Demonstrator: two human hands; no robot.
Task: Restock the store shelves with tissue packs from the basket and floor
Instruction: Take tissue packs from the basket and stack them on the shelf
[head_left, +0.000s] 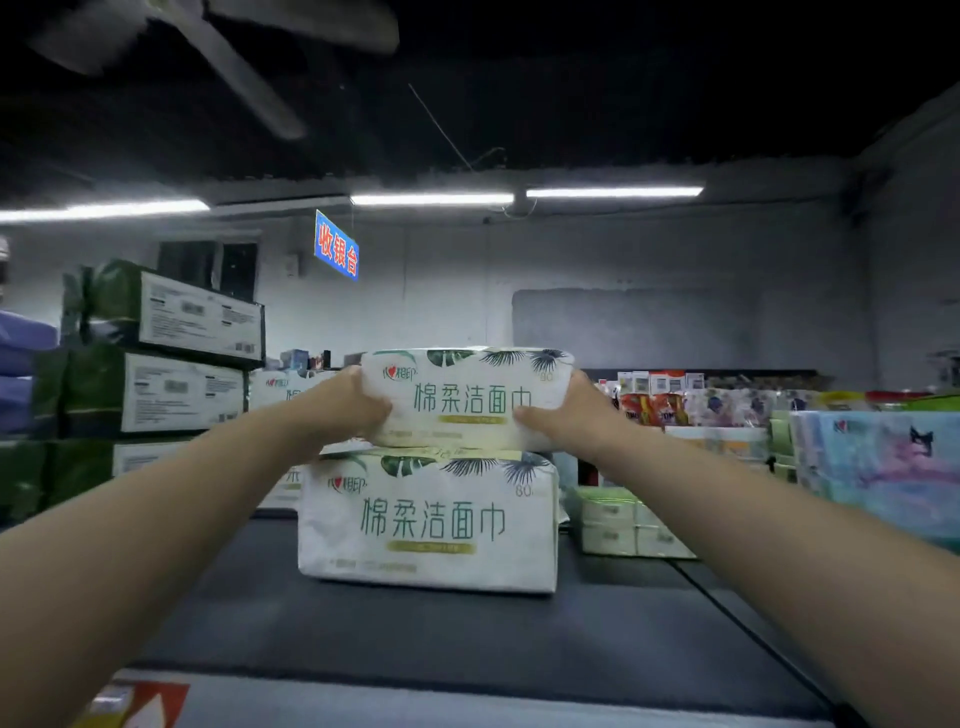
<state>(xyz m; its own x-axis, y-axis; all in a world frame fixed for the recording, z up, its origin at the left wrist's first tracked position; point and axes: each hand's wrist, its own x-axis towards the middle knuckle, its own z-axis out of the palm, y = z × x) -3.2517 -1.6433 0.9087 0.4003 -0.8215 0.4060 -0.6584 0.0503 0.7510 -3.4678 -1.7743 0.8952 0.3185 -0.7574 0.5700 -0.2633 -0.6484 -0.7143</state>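
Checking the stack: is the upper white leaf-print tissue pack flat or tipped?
Flat. The upper white tissue pack lies level on the matching lower pack, left hand and right hand gripping its ends.

White leaf-printed tissue pack (467, 397) lies level, seemingly touching, atop identical pack (428, 519).

We spot ceiling fan (218, 57) overhead, kinda blurry. Tube lights (431, 199) lit along grey back wall (649, 260). Blue sign (336, 245), red characters, hanging under them. Green boxes (140, 374) stacked left, white labels facing us. Red snack bags (644, 408) further back on right.
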